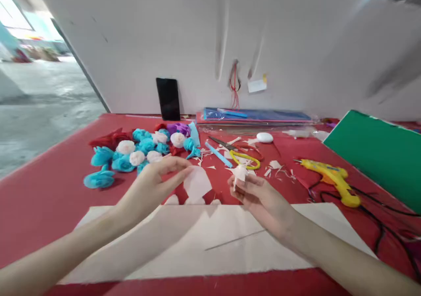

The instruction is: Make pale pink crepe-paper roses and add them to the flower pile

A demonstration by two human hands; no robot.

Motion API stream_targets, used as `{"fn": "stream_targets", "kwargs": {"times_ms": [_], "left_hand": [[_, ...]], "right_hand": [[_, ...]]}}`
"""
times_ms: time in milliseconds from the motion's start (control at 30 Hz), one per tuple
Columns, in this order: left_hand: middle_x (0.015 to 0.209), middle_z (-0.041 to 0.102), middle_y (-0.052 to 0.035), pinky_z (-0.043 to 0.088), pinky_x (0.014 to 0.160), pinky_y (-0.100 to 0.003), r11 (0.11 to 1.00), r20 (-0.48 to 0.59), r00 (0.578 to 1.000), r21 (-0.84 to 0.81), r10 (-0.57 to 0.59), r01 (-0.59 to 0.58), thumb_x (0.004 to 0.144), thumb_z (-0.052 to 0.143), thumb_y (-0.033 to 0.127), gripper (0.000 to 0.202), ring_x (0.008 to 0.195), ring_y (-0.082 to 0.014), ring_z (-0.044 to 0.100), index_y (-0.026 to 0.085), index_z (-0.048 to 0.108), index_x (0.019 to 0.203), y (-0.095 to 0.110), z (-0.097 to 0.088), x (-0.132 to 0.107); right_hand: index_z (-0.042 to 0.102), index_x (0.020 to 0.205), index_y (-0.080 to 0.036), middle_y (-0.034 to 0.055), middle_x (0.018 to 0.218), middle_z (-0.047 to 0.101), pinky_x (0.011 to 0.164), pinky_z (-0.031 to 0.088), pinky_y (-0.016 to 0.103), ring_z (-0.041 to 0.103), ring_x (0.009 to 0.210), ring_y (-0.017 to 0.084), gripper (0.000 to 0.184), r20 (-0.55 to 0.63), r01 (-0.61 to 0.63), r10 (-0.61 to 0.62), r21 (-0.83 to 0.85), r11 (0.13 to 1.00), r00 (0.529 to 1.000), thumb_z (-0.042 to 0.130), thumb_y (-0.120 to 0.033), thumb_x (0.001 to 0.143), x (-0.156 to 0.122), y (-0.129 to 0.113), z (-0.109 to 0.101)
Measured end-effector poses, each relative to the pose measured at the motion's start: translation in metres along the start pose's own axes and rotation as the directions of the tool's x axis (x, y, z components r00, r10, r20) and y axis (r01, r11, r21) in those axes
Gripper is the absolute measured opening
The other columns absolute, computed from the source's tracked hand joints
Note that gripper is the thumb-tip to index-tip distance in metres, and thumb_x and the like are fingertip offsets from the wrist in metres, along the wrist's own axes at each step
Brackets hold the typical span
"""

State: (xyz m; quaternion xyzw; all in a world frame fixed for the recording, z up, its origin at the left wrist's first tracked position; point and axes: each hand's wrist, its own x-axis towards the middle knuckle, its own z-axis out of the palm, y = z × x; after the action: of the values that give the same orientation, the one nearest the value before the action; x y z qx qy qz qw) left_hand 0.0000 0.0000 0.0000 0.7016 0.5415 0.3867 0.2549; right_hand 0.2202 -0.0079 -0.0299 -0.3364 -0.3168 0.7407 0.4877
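A thin, pale petal-shaped piece of paper is pinched at its edge between the thumb and fingers of my left hand. My right hand is closed around a small white paper flower bud, held upright at its base. Several more pale petals lie on the red table just beyond a white sheet. On that sheet, below my hands, rests a thin dark stick or line. Scissors with red and yellow handles lie past my right hand, beside a light-blue strip.
Blue, white, red and purple paper flowers cluster at the left. At the right lie a yellow glue gun with a black cord and a green board. A phone leans on the wall near plastic-wrapped sheets. Paper scraps surround the scissors.
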Motion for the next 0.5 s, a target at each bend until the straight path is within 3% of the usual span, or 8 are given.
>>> {"fn": "stream_targets", "kwargs": {"times_ms": [167, 333, 400, 500], "left_hand": [[0.073, 0.070, 0.0019, 0.049, 0.058, -0.024, 0.997, 0.002, 0.998, -0.035, 0.067, -0.067, 0.080, 0.054, 0.035, 0.019, 0.067, -0.0179, 0.063, 0.024, 0.067, 0.072, 0.030, 0.000, 0.005], [0.072, 0.069, 0.0059, 0.047, 0.056, -0.020, 0.945, -0.062, 0.943, 0.009, 0.328, -0.328, 0.083, 0.055, 0.024, 0.014, 0.065, -0.0137, 0.060, 0.026, 0.069, 0.078, 0.066, 0.007, 0.010], [0.066, 0.066, 0.0082, 0.051, 0.074, -0.023, 0.905, -0.098, 0.900, 0.055, 0.424, -0.421, 0.082, 0.056, 0.021, 0.015, 0.059, -0.0113, 0.057, 0.026, 0.068, 0.076, 0.076, 0.009, 0.013], [0.064, 0.065, 0.0096, 0.040, 0.103, -0.034, 0.858, -0.142, 0.846, 0.112, 0.513, -0.502, 0.081, 0.056, 0.019, 0.015, 0.058, -0.0099, 0.056, 0.024, 0.068, 0.075, 0.084, 0.010, 0.017]], "right_hand": [[0.078, 0.073, -0.020, -0.0025, 0.073, 0.070, 0.067, 0.051, 0.011, 0.061, 0.065, 0.005, 0.009, 0.052, 0.074, -0.072, -0.035, 0.997, 0.996, 0.084, -0.021, 0.067, -0.015, -0.021, 0.013], [0.077, 0.071, -0.024, -0.0045, 0.071, 0.069, 0.073, 0.050, 0.010, 0.060, 0.069, 0.005, 0.004, 0.180, 0.239, -0.211, -0.147, 0.960, 0.961, 0.078, -0.025, 0.076, -0.026, -0.039, 0.019], [0.078, 0.073, -0.026, -0.0049, 0.072, 0.068, 0.074, 0.050, 0.010, 0.058, 0.070, 0.005, 0.006, 0.211, 0.323, -0.278, -0.221, 0.920, 0.937, 0.076, -0.028, 0.078, -0.030, -0.046, 0.021], [0.078, 0.075, -0.029, -0.0039, 0.080, 0.070, 0.076, 0.051, 0.014, 0.060, 0.079, 0.008, 0.005, 0.204, 0.401, -0.351, -0.319, 0.859, 0.914, 0.075, -0.032, 0.078, -0.034, -0.052, 0.022]]}}
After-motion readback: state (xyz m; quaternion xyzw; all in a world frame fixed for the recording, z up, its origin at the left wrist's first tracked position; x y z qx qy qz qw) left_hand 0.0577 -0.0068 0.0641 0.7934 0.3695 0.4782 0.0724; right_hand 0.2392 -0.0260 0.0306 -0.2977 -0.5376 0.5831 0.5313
